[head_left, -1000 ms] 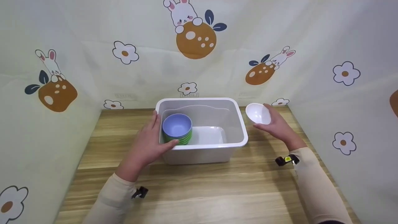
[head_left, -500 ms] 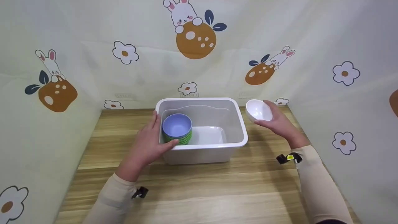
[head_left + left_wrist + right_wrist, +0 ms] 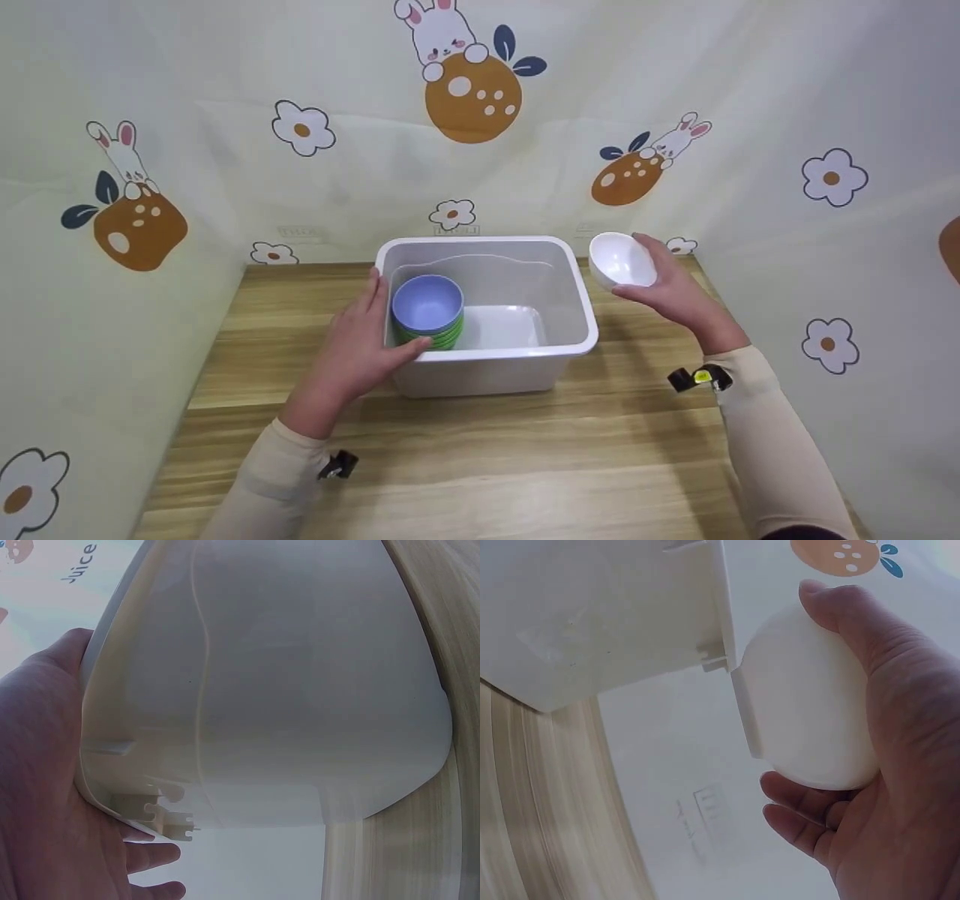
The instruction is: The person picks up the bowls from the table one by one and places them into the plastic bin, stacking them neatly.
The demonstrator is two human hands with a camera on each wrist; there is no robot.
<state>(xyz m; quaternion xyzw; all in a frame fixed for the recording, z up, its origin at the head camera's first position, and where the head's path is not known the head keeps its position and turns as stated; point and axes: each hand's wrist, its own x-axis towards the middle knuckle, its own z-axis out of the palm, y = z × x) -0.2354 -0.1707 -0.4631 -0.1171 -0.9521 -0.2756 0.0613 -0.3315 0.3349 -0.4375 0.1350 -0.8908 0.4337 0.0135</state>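
A white plastic bin stands on the wooden table; its outer wall fills much of the left wrist view. My left hand rests against its front left corner, thumb across the front rim and straight fingers along the left rim. Inside the bin, at the left, a blue bowl tops a stack of several green bowls. Right of the bin, my right hand holds a white bowl between thumb and fingers, raised and tilted, its mouth facing the head camera. In the right wrist view the bowl's rounded underside shows.
The wooden table extends in front of the bin and to both sides. Pale curtain-like sheets printed with rabbits, oranges and flowers enclose the back and sides. The bin's right part shows its bare floor.
My right hand has lifted the white bowl slightly and turned it a little, keeping it right of the bin. The left hand, bin and stacked bowls have stayed in place.
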